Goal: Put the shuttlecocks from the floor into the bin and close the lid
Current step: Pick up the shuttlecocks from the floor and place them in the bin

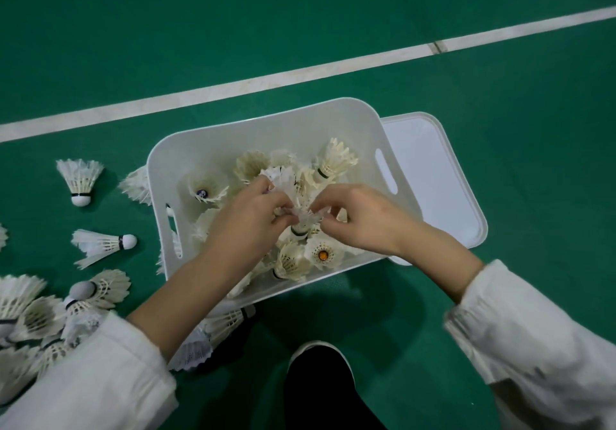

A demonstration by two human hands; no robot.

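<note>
left grip (253,216) and right grip (360,219) both pinch a white shuttlecock (301,219) over the part-filled bin (266,121) (its lid (433,179) lies alongside).

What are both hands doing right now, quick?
Left hand: closed, gripping a white shuttlecock over the bin.
Right hand: closed, pinching the middle shuttlecock by its feathers.

The bin (253,123) hides the adjoining edge of the lid (433,179) on its right. Over the bin's middle, our left hand (253,219) and right hand (363,219) cover most of the shuttlecock (301,226) they pinch. Left of the bin, the pile (30,313) runs past the picture's edge, and the bin's wall hides part of a second shuttlecock (138,183).
</note>
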